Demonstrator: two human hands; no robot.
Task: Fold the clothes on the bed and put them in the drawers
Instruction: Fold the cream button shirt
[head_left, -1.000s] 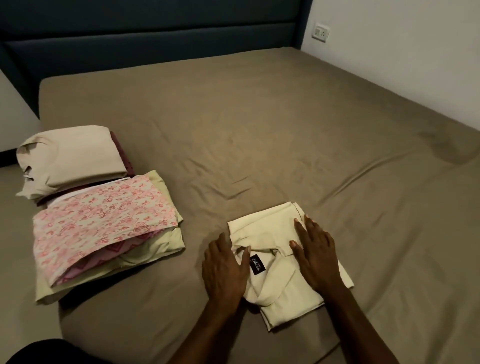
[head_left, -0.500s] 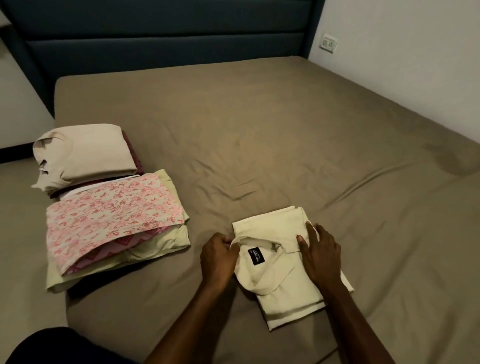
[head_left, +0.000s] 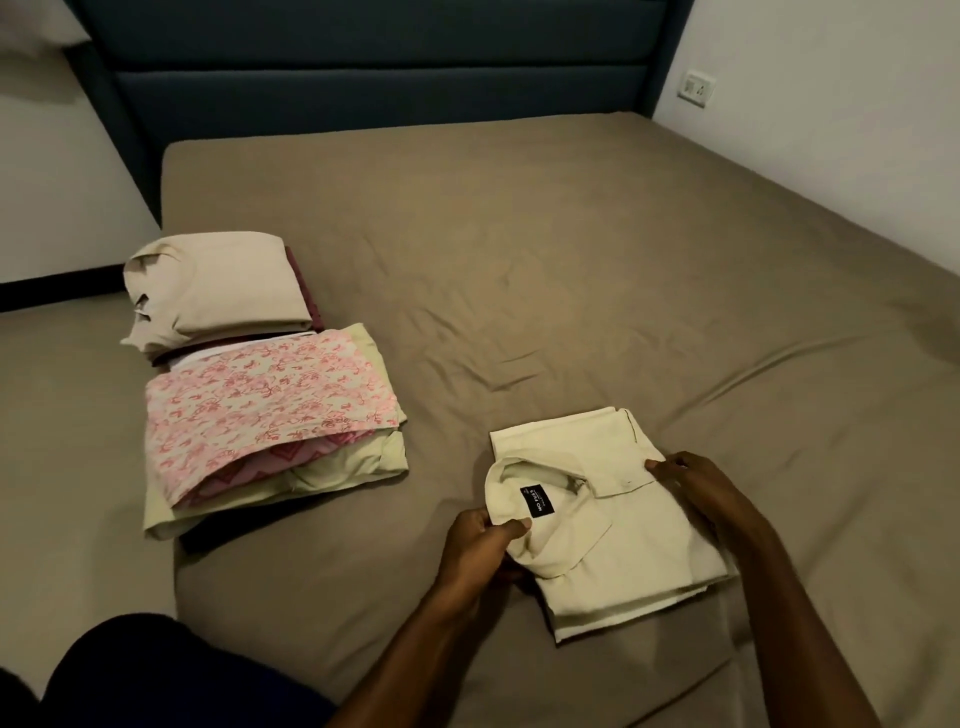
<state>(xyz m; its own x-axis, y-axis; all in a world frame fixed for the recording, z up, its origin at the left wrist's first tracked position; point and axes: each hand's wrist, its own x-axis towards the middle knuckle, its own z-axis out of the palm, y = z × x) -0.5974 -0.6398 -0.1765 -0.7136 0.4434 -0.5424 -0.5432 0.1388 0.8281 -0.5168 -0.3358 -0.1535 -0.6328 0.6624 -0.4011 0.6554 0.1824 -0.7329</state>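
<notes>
A folded cream collared shirt (head_left: 618, 525) with a black neck label lies on the brown bed (head_left: 571, 249) near its front edge. My left hand (head_left: 480, 545) pinches the shirt's collar at its left side, thumb on top. My right hand (head_left: 693, 488) grips the shirt's right edge, with the fingers curled over the button placket. To the left lies a stack of folded clothes: a pink floral piece (head_left: 260, 410) on pale green and maroon ones, and behind it a folded beige garment (head_left: 218, 288).
A dark blue padded headboard (head_left: 384, 67) stands at the back. A white wall with a socket (head_left: 698, 89) runs along the bed's right side. My dark-clothed knee (head_left: 156, 675) shows at the bottom left. No drawers are in view.
Both hands went from pressing flat on the shirt to gripping its left collar and right edge. The camera view shifted, so the piles sit further right in the frame.
</notes>
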